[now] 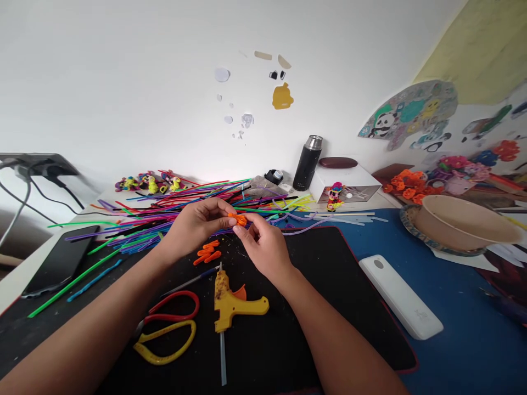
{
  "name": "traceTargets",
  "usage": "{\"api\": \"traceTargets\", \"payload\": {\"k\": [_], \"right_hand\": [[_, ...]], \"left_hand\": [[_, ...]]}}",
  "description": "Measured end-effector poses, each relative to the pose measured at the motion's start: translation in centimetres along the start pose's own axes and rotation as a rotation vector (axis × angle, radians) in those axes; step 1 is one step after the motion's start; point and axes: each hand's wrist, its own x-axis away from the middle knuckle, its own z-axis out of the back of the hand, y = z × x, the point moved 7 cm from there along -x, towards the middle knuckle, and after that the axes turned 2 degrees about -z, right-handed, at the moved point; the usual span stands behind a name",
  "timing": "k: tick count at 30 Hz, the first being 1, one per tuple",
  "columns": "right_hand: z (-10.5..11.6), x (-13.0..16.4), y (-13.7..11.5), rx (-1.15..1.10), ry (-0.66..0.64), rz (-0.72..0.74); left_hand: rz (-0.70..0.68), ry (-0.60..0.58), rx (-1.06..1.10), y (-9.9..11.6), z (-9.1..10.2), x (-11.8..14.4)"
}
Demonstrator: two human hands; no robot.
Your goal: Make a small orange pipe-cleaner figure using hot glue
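My left hand (201, 222) and my right hand (263, 241) meet above the black mat, fingertips pinched on one small bundle of bent orange pipe cleaner (237, 219). Both thumbs press against it, and part of it is hidden by the fingers. Just below my left hand lie several folded orange pipe cleaner loops (207, 252). A yellow hot glue gun (226, 302) rests on the mat beneath my hands, a clear glue stick (223, 356) poking out of its back end. To its left are scissors (171, 323) with one red and one yellow handle, and a pen (191, 281).
Many coloured pipe cleaners (135, 230) are heaped along the back. A phone (61, 258) lies left; a white oblong case (401, 296) lies right. Behind stand a black thermos (307, 164), a white box (354, 181) and a small doll (335, 196). A beige bowl (465, 222) sits far right.
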Motion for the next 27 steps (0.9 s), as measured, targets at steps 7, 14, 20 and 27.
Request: {"api": "traceTargets", "payload": {"k": [7, 14, 20, 27], "right_hand": [[0.3, 0.1, -0.6, 0.046, 0.025, 0.06], [-0.1, 0.2, -0.3, 0.118, 0.014, 0.07], [-0.2, 0.3, -0.4, 0.124, 0.006, 0.085], [-0.5, 0.2, -0.5, 0.166, -0.012, 0.107]], "left_hand": [[0.042, -0.039, 0.015, -0.2, -0.4, 0.0], [0.087, -0.021, 0.063, -0.5, -0.4, 0.0], [0.101, -0.029, 0.106, -0.8, -0.7, -0.2], [0.133, -0.052, 0.16, -1.1, -0.9, -0.1]]}}
